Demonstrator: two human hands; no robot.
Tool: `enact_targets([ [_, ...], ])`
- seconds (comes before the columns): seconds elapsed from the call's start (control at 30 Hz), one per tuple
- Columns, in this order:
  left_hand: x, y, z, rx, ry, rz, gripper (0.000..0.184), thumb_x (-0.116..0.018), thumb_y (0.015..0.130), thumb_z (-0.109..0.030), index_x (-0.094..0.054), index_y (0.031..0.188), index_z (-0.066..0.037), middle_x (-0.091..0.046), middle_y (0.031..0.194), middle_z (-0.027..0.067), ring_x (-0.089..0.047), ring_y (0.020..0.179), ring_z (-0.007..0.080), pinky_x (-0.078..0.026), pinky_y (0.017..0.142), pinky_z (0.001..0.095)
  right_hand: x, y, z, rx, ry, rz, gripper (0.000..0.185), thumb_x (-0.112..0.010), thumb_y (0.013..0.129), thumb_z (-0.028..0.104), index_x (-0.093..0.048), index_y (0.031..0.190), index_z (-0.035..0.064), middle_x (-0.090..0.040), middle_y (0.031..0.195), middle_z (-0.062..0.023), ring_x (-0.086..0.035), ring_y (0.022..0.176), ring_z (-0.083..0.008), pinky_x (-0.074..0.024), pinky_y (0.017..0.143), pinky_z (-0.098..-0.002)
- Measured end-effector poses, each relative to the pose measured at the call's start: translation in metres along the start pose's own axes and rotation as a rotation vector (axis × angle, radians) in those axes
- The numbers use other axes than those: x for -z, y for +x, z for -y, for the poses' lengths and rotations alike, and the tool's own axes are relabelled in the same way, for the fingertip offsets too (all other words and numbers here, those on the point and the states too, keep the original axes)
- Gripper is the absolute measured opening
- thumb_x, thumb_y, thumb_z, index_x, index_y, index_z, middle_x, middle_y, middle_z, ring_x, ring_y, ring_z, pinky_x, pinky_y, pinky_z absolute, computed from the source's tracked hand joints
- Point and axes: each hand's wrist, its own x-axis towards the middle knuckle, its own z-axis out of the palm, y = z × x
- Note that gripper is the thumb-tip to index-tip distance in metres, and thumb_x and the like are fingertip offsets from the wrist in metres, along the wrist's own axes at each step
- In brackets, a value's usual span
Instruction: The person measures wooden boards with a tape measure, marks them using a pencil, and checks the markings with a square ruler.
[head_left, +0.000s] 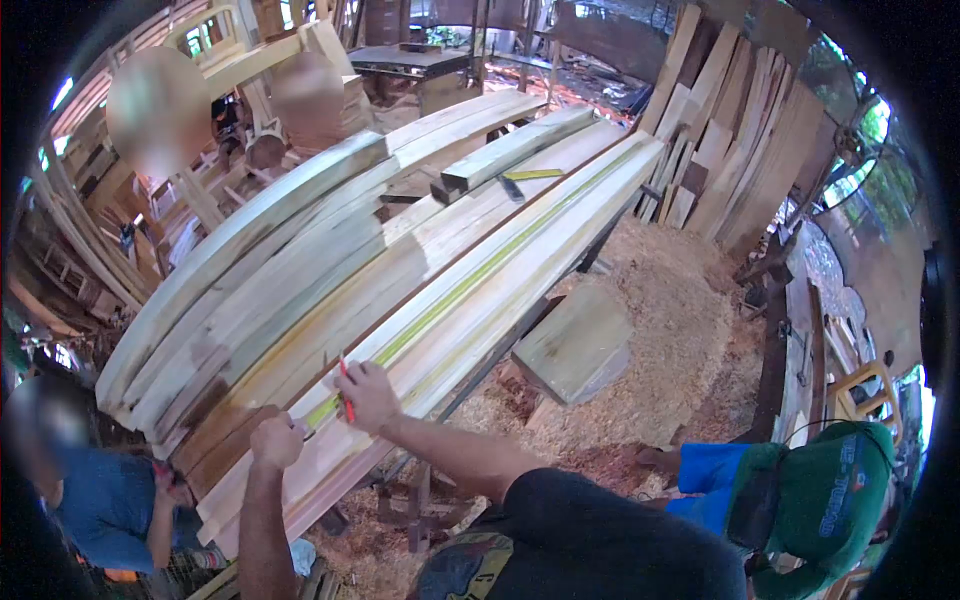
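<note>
My left hand [278,441] is closed in a fist at the near end of a yellow-green tape measure [323,411]. The tape's case, if it is in the fist, is hidden. A strip of the same colour runs lengthwise up the pale board [520,262]. Just above and to the right, my right hand [370,397] grips a red pencil [347,402], held over the board beside the strip. Both hands are over the near part of the board.
Several long planks lie side by side, with a thick beam [520,148] and a try square [513,187] on top. A wood block [573,340] rests on sawdust. People stand at the lower left [105,505] and lower right [830,500]. Boards [740,130] lean behind.
</note>
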Motion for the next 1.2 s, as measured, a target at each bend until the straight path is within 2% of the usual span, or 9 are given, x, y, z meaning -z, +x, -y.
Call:
enact_targets([
  [0.33,-0.010,0.018,-0.041,0.175,0.016,0.032,0.041,-0.069,0.090,-0.048,-0.069,0.102,-0.008,-0.068,0.111,0.0182,-0.065,0.109,0.0368,-0.050,0.095,0.0486,0.028,0.004,-0.042,0.112,0.459,0.151,0.039,-0.072,0.069,0.016,-0.062,0.106,0.0086,-0.058,0.107,-0.0165,-0.052,0.113,-0.0386,-0.0431,0.099,-0.0525],
  [0.5,-0.021,0.017,-0.049,0.247,0.011,-0.061,0.044,-0.072,0.087,-0.049,-0.067,0.105,-0.010,-0.065,0.114,0.0189,-0.064,0.111,0.0371,-0.052,0.092,0.0492,0.083,0.019,-0.135,0.140,0.471,0.035,0.029,-0.073,0.077,0.015,-0.063,0.103,0.0077,-0.062,0.098,-0.0158,-0.057,0.099,-0.0386,-0.0457,0.092,-0.0496],
  [0.6,-0.032,0.025,-0.043,0.288,0.020,-0.099,0.044,-0.074,0.085,-0.050,-0.068,0.103,-0.010,-0.067,0.112,0.0183,-0.065,0.109,0.0357,-0.052,0.092,0.0481,0.112,0.013,-0.210,0.003,0.472,-0.035,0.041,-0.076,0.080,0.022,-0.065,0.118,0.0089,-0.063,0.103,-0.0163,-0.058,0.103,-0.0383,-0.0434,0.094,-0.0497],
  [0.67,-0.033,0.029,-0.042,0.282,0.023,-0.063,0.041,-0.075,0.084,-0.047,-0.070,0.100,-0.010,-0.070,0.103,0.0183,-0.069,0.100,0.0354,-0.055,0.087,0.0478,0.151,0.024,-0.239,0.055,0.303,-0.190,0.043,-0.074,0.081,0.017,-0.064,0.121,0.0063,-0.062,0.102,-0.0159,-0.059,0.101,-0.0361,-0.0477,0.089,-0.0456],
  [0.73,-0.041,0.032,-0.035,0.232,-0.073,-0.099,0.037,-0.073,0.082,-0.040,-0.072,0.097,-0.007,-0.072,0.091,0.0187,-0.071,0.083,0.0367,-0.057,0.076,0.0499,0.169,0.022,-0.263,-0.141,0.497,-0.200,0.044,-0.070,0.082,0.014,-0.061,0.125,0.0051,-0.059,0.113,-0.0135,-0.060,0.105,-0.0290,-0.0505,0.093,-0.0404],
  [0.8,-0.040,0.031,-0.031,0.151,0.080,-0.075,0.035,-0.072,0.080,-0.038,-0.073,0.101,-0.009,-0.073,0.096,0.0167,-0.069,0.103,0.0325,-0.056,0.087,0.0475,0.187,0.022,-0.300,-0.146,0.344,-0.091,0.044,-0.064,0.083,0.004,-0.060,0.127,0.0038,-0.060,0.114,-0.0117,-0.060,0.105,-0.0264,-0.0517,0.093,-0.0405],
  [0.83,-0.029,0.025,-0.045,0.262,-0.001,-0.061,0.037,-0.072,0.080,-0.040,-0.072,0.104,-0.011,-0.072,0.104,0.0167,-0.066,0.109,0.0328,-0.054,0.092,0.0474,0.194,0.028,-0.296,-0.168,0.395,-0.121,0.045,-0.062,0.082,0.001,-0.060,0.128,0.0035,-0.061,0.111,-0.0111,-0.060,0.106,-0.0255,-0.0513,0.094,-0.0400],
  [1.0,-0.027,0.022,-0.044,0.307,-0.030,-0.044,0.049,-0.071,0.084,-0.050,-0.068,0.117,-0.014,-0.066,0.118,0.0191,-0.062,0.115,0.0355,-0.050,0.099,0.0479,0.192,0.043,-0.325,0.006,-0.093,0.033,0.041,-0.059,0.079,0.000,-0.062,0.119,0.0036,-0.062,0.107,-0.0153,-0.058,0.103,-0.0342,-0.0455,0.095,-0.0465],
  [1.2,-0.026,0.014,-0.048,0.282,-0.050,-0.084,0.055,-0.073,0.084,-0.051,-0.065,0.119,-0.009,-0.062,0.124,0.0225,-0.059,0.121,0.0386,-0.049,0.102,0.0488,0.183,0.043,-0.309,0.061,-0.118,-0.037,0.041,-0.059,0.070,0.004,-0.063,0.112,0.0049,-0.062,0.105,-0.0170,-0.055,0.104,-0.0397,-0.0432,0.091,-0.0526],
])
